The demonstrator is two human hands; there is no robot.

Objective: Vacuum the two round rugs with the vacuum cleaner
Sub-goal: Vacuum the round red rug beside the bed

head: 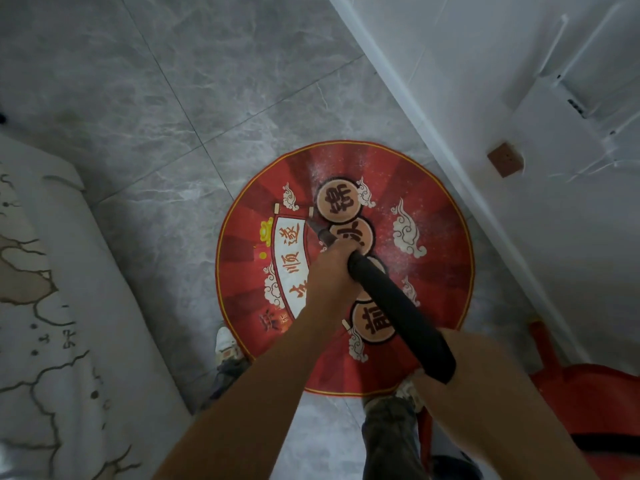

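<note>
Left hand [332, 271] is wrapped around the black vacuum tube [398, 306] near its front end, fingers curled over the top. That is the steering grip: close to the tip, so small wrist moves aim it. Right hand [427, 377] meets the rear end of the tube, but its fingers are hidden under the tube and forearm, so can't tell how it grips. Probably it carries the weight and pushes. The tube slopes down and away from the body. The narrow nozzle [313, 225] sits at or just on the red round rug [433, 271], by the edge of the white scroll print left of centre. The rug lies flat on the grey tile floor [173, 116], near the white wall [519, 237] and its skirting. Pale speckling shows on the upper part of the rug, likely dust not yet picked up, so I judge this rug partly done at best. Shoes [225, 344] are planted at the near rim, one each side, which probably keeps the rug from creeping under the nozzle. Second rug isn't identifiable: the pale veined surface [52, 306] at left could be it, can't tell. Red object [588, 393] at lower right is unclear. Wall socket [504, 164] sits above the skirting.
</note>
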